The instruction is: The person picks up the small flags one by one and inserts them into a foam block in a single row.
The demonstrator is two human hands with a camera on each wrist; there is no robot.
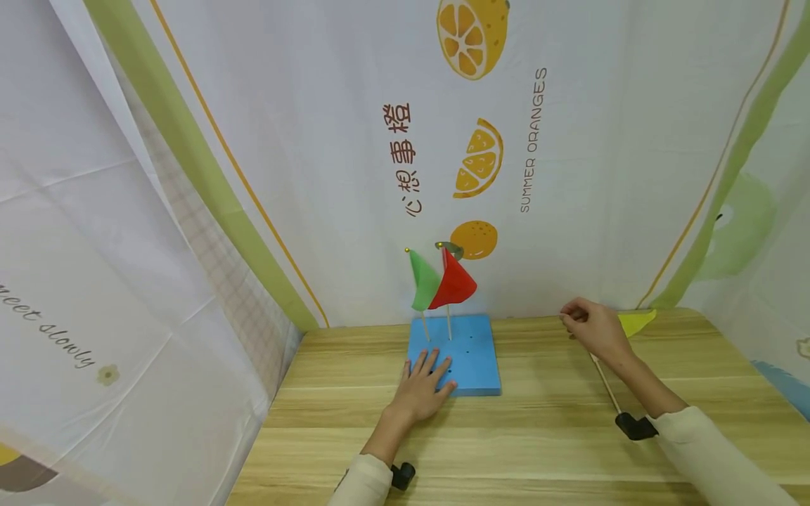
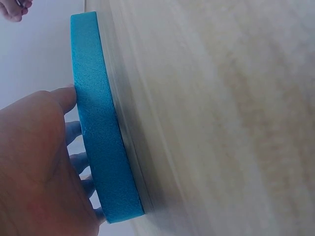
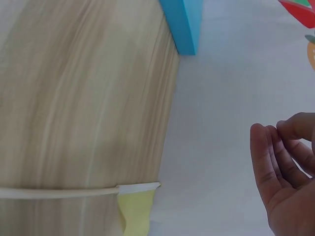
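Blue board [image 1: 479, 360] sat on the worktop [image 1: 531, 439], our left hand [image 1: 421, 391] spread across it. We had our right hand [image 1: 597, 327] loosely curled near the yellow flag [image 1: 638, 322].

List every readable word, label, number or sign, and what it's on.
"心想事橙": back cloth, sideways.
"SUMMER ORANGES": same cloth, sideways.
"slowly": left cloth; the word before it is cut by the picture edge, ending "eet".
Blue board: no lettering visible.
Wrist views: nothing readable.
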